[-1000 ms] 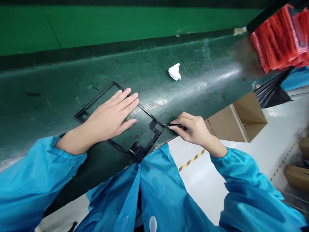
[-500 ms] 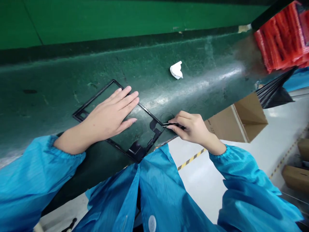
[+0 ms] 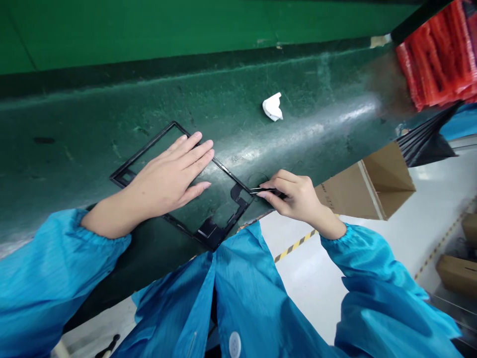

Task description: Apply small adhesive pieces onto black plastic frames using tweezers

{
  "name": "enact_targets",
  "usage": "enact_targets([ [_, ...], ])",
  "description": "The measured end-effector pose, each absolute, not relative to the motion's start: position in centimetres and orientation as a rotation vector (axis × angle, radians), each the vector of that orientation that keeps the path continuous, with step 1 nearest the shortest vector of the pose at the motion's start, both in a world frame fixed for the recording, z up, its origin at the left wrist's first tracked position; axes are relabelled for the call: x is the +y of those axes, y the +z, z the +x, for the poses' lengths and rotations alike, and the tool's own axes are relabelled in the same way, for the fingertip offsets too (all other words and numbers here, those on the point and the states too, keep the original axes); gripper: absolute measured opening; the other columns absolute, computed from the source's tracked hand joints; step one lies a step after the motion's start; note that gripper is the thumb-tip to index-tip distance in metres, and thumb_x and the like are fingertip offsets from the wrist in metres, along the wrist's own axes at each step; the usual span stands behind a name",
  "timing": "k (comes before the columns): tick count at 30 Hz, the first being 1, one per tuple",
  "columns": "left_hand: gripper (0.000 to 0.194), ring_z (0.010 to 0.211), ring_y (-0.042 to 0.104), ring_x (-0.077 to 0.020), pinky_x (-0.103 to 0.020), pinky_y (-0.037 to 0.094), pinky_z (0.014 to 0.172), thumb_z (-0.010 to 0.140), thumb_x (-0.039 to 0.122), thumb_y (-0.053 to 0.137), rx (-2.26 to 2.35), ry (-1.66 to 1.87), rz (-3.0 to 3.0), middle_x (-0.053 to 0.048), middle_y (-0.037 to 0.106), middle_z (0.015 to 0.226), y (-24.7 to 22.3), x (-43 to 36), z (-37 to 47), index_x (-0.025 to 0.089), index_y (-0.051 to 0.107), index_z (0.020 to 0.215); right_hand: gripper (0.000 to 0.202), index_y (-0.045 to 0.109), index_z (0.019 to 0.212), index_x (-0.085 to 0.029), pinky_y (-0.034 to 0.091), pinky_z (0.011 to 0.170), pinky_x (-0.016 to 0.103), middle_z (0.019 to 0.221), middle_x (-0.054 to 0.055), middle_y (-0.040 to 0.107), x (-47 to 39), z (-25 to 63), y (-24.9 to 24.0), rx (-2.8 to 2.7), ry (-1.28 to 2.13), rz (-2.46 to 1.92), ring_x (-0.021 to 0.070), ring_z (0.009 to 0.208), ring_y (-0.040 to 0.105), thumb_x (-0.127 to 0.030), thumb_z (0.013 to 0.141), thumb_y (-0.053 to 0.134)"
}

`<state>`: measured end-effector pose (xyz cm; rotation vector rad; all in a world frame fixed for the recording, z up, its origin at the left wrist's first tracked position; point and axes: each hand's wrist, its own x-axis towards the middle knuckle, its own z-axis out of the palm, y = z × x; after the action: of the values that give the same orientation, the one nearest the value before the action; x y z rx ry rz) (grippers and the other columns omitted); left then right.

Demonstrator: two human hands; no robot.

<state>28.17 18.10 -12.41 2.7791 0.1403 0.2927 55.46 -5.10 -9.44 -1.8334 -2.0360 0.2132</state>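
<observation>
A black rectangular frame lies tilted on the green tabletop, with a dark part in its near corner. My left hand rests across it, fingers stretched out, the fingertips on its far side bar. Between thumb and fingers, my right hand pinches a pair of tweezers. The tweezer tips touch or nearly touch the frame's right corner. A thin dark wire or thread loops beside the tweezers. Whether anything sits between the tips is too small to tell.
A white piece lies farther back on the green table. Red wrapped packs are at the far right. An open cardboard box stands beyond the table's right edge, near a black bag.
</observation>
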Motion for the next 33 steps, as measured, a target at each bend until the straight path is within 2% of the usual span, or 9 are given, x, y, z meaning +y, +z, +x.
enact_targets([
  [7, 0.070, 0.168, 0.017, -0.0356, -0.058, 0.020, 0.138, 0.112, 0.052, 0.041, 0.135, 0.290, 2.800, -0.019, 0.035, 0.173, -12.37, 18.12, 28.12, 0.009, 0.034, 0.167, 0.015, 0.074, 0.105, -0.021, 0.048, 0.063, 0.028, 0.092, 0.004, 0.074, -4.92, 55.19, -9.65, -2.024, 0.212, -1.791, 0.0139, 0.076, 0.068, -0.034, 0.100, 0.071],
  [15, 0.071, 0.167, 0.017, -0.0360, -0.063, 0.022, 0.136, 0.112, 0.051, 0.041, 0.149, 0.286, 2.775, -0.016, 0.033, 0.175, -12.38, 18.12, 28.17, 0.017, 0.024, 0.171, 0.019, 0.075, 0.104, -0.021, 0.046, 0.061, 0.027, 0.091, 0.004, 0.070, -4.97, 55.04, -9.47, -1.934, 0.280, -1.881, 0.0128, 0.072, 0.063, -0.038, 0.100, 0.070],
  [19, 0.066, 0.168, 0.017, -0.0361, -0.062, 0.021, 0.137, 0.112, 0.050, 0.043, 0.135, 0.286, 2.786, -0.016, 0.032, 0.175, -12.33, 18.12, 28.15, 0.016, 0.035, 0.168, 0.017, 0.075, 0.104, -0.021, 0.047, 0.061, 0.027, 0.090, 0.004, 0.071, -4.93, 54.92, -9.76, -1.924, 0.263, -1.837, 0.0130, 0.072, 0.064, -0.036, 0.100, 0.070],
  [23, 0.050, 0.167, 0.016, -0.0387, -0.064, 0.023, 0.135, 0.112, 0.045, 0.045, 0.113, 0.276, 2.789, -0.011, 0.023, 0.179, -12.19, 18.11, 28.11, 0.026, 0.053, 0.158, 0.011, 0.074, 0.101, -0.020, 0.049, 0.063, 0.028, 0.091, 0.004, 0.073, -4.90, 54.96, -10.04, -1.930, 0.224, -1.769, 0.0133, 0.075, 0.066, -0.031, 0.099, 0.072],
  [28, 0.049, 0.167, 0.017, -0.0395, -0.066, 0.024, 0.134, 0.112, 0.044, 0.045, 0.111, 0.275, 2.785, -0.010, 0.024, 0.179, -12.10, 18.12, 28.10, 0.028, 0.054, 0.158, 0.010, 0.074, 0.102, -0.022, 0.049, 0.064, 0.028, 0.092, 0.003, 0.074, -4.71, 55.06, -10.01, -1.976, 0.267, -1.746, 0.0130, 0.076, 0.067, -0.031, 0.099, 0.072],
  [33, 0.048, 0.167, 0.016, -0.0386, -0.066, 0.024, 0.134, 0.113, 0.045, 0.044, 0.117, 0.271, 2.790, -0.008, 0.023, 0.179, -12.13, 18.11, 28.16, 0.030, 0.053, 0.158, 0.012, 0.072, 0.094, -0.020, 0.044, 0.060, 0.027, 0.084, 0.001, 0.070, -4.63, 55.36, -9.48, -2.048, 0.244, -1.747, 0.0117, 0.070, 0.063, -0.031, 0.100, 0.071],
])
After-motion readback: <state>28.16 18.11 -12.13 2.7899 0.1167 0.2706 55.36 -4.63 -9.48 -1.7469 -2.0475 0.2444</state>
